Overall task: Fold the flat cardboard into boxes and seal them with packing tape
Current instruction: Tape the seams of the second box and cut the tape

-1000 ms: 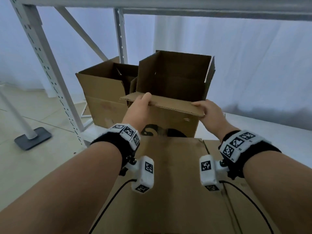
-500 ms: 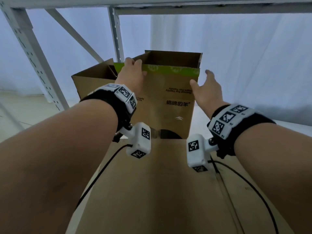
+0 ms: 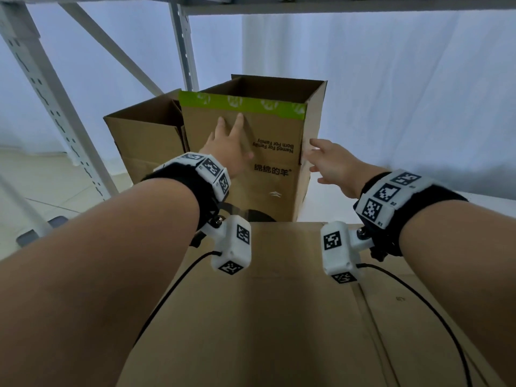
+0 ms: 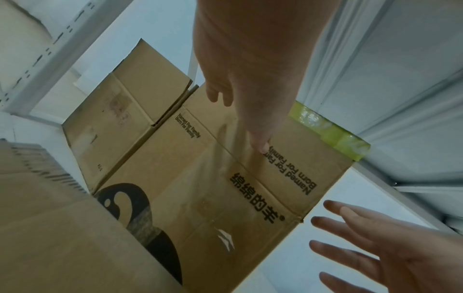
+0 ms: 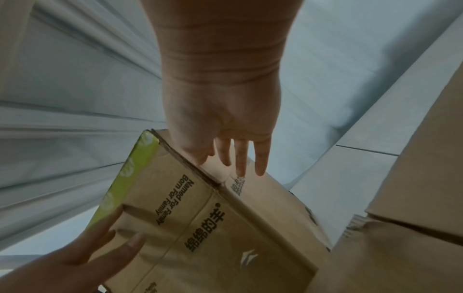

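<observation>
We judge the printed box [image 3: 268,163] is formed and being set upright beyond the flat cardboard [image 3: 265,317] nearest us. Our left hand [image 3: 231,152] lays straight, released fingers [image 4: 260,138] flat on its near face, below the green tape [image 3: 243,104]; our right hand [image 3: 332,166] spreads loose at its right corner, grasping nothing. Left of our fingers stands another open box [image 3: 145,141]. Next, probably taking the next flat sheet
</observation>
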A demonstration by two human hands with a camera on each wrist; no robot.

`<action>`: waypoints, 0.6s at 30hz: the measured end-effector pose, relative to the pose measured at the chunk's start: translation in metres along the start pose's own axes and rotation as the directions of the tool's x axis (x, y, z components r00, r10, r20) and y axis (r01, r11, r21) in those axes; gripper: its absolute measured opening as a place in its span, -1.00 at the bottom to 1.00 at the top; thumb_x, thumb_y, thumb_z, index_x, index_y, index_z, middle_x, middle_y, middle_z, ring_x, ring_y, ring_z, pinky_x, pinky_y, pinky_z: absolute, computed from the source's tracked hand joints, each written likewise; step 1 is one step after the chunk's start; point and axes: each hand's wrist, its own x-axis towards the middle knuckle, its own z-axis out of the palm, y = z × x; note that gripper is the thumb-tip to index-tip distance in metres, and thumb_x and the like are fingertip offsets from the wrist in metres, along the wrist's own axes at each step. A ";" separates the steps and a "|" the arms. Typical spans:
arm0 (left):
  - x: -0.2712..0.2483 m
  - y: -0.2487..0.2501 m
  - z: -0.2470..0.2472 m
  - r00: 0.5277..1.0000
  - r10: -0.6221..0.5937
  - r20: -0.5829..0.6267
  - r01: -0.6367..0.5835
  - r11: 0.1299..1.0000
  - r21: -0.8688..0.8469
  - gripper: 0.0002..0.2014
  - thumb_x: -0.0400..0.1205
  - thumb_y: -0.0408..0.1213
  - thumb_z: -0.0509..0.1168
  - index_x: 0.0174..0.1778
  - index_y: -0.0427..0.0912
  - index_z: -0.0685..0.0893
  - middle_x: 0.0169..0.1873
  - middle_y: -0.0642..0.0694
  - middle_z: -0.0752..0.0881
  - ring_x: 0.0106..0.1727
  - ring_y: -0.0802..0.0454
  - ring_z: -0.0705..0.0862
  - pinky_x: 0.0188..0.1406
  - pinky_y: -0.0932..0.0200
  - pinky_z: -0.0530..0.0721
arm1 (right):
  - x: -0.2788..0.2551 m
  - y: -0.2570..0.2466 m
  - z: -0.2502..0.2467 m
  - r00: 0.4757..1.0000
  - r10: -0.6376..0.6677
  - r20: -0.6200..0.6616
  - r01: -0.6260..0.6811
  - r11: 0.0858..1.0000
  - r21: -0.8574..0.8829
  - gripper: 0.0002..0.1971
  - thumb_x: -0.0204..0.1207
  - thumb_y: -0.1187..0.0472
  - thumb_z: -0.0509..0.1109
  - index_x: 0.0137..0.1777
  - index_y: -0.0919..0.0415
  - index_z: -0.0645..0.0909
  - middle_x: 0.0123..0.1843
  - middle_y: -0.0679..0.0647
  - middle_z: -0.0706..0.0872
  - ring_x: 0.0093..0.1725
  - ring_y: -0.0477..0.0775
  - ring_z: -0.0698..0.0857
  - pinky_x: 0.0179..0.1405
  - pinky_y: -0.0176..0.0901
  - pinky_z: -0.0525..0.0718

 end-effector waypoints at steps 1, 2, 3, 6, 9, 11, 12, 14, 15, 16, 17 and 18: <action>-0.004 0.002 0.000 1.000 -0.003 -0.001 0.003 1.000 -0.007 -0.20 0.72 -0.01 0.18 0.68 0.12 -0.27 0.69 -0.18 -0.24 0.67 -0.30 0.07 0.61 -0.21 0.20 | -0.003 0.001 -0.001 1.000 -0.001 -0.005 0.000 1.000 -0.017 -0.48 0.75 0.22 0.08 0.70 0.15 0.14 0.54 0.15 0.44 0.53 0.22 0.45 0.51 0.13 0.46; -0.011 0.005 -0.001 1.000 -0.004 0.006 0.004 1.000 -0.015 -0.20 0.72 -0.01 0.18 0.68 0.11 -0.27 0.69 -0.19 -0.23 0.67 -0.30 0.08 0.61 -0.21 0.19 | -0.010 0.001 -0.003 1.000 -0.001 -0.006 0.000 0.999 -0.032 -0.47 0.74 0.21 0.11 0.70 0.15 0.14 0.59 0.16 0.40 0.55 0.19 0.42 0.53 0.10 0.43; -0.017 0.007 -0.002 1.000 -0.002 0.013 0.003 1.000 -0.021 -0.20 0.72 0.00 0.18 0.68 0.10 -0.27 0.69 -0.21 -0.22 0.67 -0.31 0.08 0.61 -0.21 0.19 | -0.016 0.000 -0.004 1.000 -0.002 -0.013 0.001 0.999 -0.041 -0.47 0.74 0.20 0.13 0.69 0.16 0.15 0.61 0.17 0.38 0.56 0.17 0.41 0.54 0.08 0.42; -0.042 0.015 -0.013 1.000 0.001 0.031 0.000 0.999 -0.036 -0.20 0.72 0.00 0.18 0.68 0.08 -0.25 0.68 -0.25 -0.17 0.66 -0.34 0.08 0.60 -0.24 0.21 | -0.045 -0.005 -0.010 1.000 0.000 -0.020 -0.001 0.998 -0.055 -0.51 0.73 0.15 0.18 0.64 0.17 0.26 0.59 0.16 0.40 0.53 0.15 0.43 0.53 0.08 0.43; -0.077 0.026 -0.030 0.999 0.013 0.038 -0.011 0.999 -0.046 -0.21 0.71 0.00 0.19 0.69 0.03 -0.21 0.68 -0.26 -0.11 0.63 -0.33 0.19 0.56 -0.24 0.29 | -0.086 -0.012 -0.019 1.000 0.014 0.014 -0.013 0.997 -0.079 -0.55 0.72 0.17 0.21 0.59 0.18 0.35 0.53 0.17 0.45 0.47 0.15 0.47 0.48 0.06 0.47; -0.105 0.033 -0.042 0.999 0.024 0.047 -0.021 0.998 -0.055 -0.22 0.72 0.00 0.18 0.70 -0.01 -0.19 0.67 -0.26 -0.07 0.60 -0.32 0.27 0.54 -0.22 0.34 | -0.117 -0.016 -0.024 0.999 0.026 0.023 -0.024 0.995 -0.093 -0.57 0.70 0.18 0.23 0.56 0.20 0.38 0.49 0.19 0.49 0.44 0.15 0.50 0.44 0.01 0.50; -0.117 0.037 -0.047 0.998 0.024 0.050 -0.021 0.998 -0.057 -0.23 0.72 -0.01 0.18 0.70 -0.02 -0.17 0.67 -0.27 -0.04 0.58 -0.31 0.30 0.52 -0.21 0.37 | -0.132 -0.019 -0.027 0.999 0.033 0.023 -0.031 0.995 -0.095 -0.57 0.70 0.17 0.24 0.54 0.21 0.41 0.46 0.20 0.52 0.40 0.16 0.52 0.39 -0.01 0.52; -0.150 0.042 -0.057 0.997 0.031 0.064 -0.027 0.998 -0.060 -0.26 0.72 0.00 0.17 0.70 -0.05 -0.12 0.65 -0.27 0.03 0.56 -0.30 0.33 0.50 -0.19 0.39 | -0.167 -0.021 -0.033 0.999 0.039 0.031 -0.036 0.994 -0.100 -0.58 0.69 0.14 0.27 0.51 0.22 0.44 0.40 0.20 0.58 0.34 0.15 0.57 0.30 -0.05 0.56; -0.168 0.046 -0.062 0.997 0.039 0.065 -0.035 0.998 -0.053 -0.27 0.72 0.00 0.16 0.70 -0.05 -0.09 0.65 -0.27 0.05 0.56 -0.30 0.33 0.48 -0.18 0.39 | -0.187 -0.023 -0.038 0.999 0.035 0.027 -0.032 0.994 -0.102 -0.59 0.69 0.13 0.27 0.50 0.22 0.45 0.36 0.19 0.60 0.30 0.13 0.59 0.26 -0.07 0.57; -0.181 0.048 -0.067 0.997 0.041 0.067 -0.038 0.998 -0.045 -0.29 0.73 0.00 0.16 0.70 -0.06 -0.06 0.64 -0.27 0.07 0.56 -0.30 0.33 0.47 -0.17 0.38 | -0.201 -0.024 -0.041 0.999 0.033 0.021 -0.031 0.994 -0.100 -0.59 0.68 0.13 0.28 0.49 0.21 0.46 0.32 0.18 0.63 0.25 0.12 0.61 0.21 -0.08 0.58; -0.197 0.050 -0.070 0.996 0.044 0.071 -0.042 0.998 -0.041 -0.30 0.73 0.00 0.16 0.70 -0.07 -0.04 0.63 -0.27 0.09 0.55 -0.30 0.34 0.47 -0.17 0.38 | -0.218 -0.024 -0.045 0.999 0.034 0.014 -0.033 0.995 -0.094 -0.59 0.68 0.13 0.28 0.49 0.21 0.46 0.27 0.18 0.66 0.20 0.10 0.63 0.17 -0.10 0.59; -0.216 0.053 -0.074 0.996 0.052 0.079 -0.049 0.998 -0.039 -0.31 0.73 0.00 0.15 0.70 -0.08 -0.03 0.63 -0.27 0.11 0.54 -0.30 0.35 0.47 -0.17 0.38 | -0.238 -0.023 -0.050 0.999 0.036 0.007 -0.035 0.996 -0.087 -0.59 0.68 0.13 0.28 0.50 0.21 0.46 0.23 0.18 0.68 0.14 0.08 0.64 0.13 -0.11 0.60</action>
